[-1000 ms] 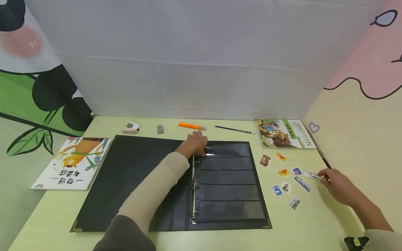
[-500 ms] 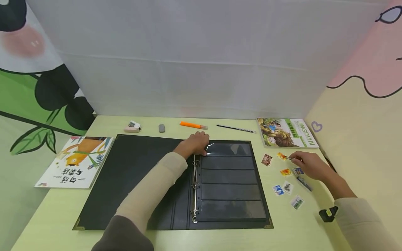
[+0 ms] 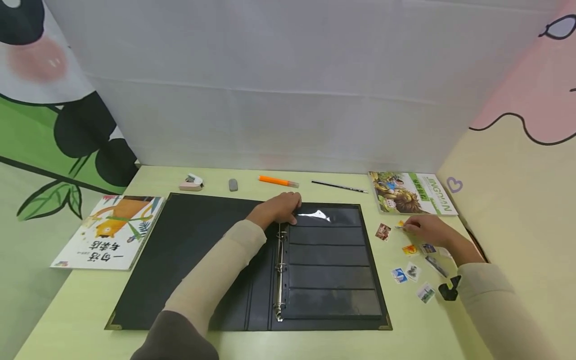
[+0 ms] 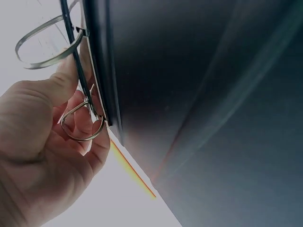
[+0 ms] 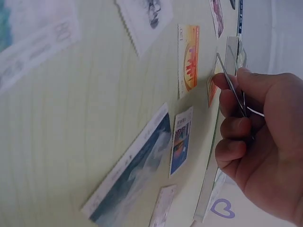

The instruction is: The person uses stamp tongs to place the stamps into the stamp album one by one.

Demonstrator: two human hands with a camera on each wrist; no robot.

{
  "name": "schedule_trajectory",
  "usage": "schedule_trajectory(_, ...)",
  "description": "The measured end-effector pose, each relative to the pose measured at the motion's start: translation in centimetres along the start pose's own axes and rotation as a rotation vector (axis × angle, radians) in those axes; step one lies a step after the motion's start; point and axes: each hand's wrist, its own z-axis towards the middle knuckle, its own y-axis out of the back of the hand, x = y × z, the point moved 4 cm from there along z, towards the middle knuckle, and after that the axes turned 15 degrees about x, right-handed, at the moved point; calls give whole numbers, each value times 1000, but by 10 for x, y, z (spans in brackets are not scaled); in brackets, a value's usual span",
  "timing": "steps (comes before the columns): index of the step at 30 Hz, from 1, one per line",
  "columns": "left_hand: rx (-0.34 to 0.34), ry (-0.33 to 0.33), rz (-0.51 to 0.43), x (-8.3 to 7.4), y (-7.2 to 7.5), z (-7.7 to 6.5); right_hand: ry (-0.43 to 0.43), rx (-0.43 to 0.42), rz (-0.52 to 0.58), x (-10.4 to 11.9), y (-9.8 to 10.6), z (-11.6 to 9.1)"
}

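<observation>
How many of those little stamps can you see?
9 stamps, right of the binder. Farthest: brown, orange. Middle: second orange, blue, pale. Nearest: long bluish, second blue, grey, green. More may hide under the right hand.

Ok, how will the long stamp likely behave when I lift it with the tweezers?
The long stamp shows almost no thickness, so it is probably very light and may flex. Its elongated shape could droop if the tweezers pinch one end. Lying flat on the table, it would likely slide rather than tip if pushed.
</observation>
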Motion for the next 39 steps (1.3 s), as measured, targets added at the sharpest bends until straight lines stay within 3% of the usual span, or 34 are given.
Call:
schedule_trajectory(7, -2, 2, 28, -2, -4, 1, -25, 8, 21, -3, -3, 8)
schedule_trajectory(12, -14, 8, 49, -2, -6, 2, 5, 16, 27, 5, -4, 13)
schedule_trajectory(20, -44, 14, 46, -3, -7, 1, 14, -10, 40, 10, -3, 7)
schedule_trajectory(28, -62, 24, 51, 0, -6, 1, 25, 41, -27, 9, 1, 4)
schedule_trajectory(39, -55, 23, 42, 0, -8, -4, 49, 22, 45, 12, -4, 7)
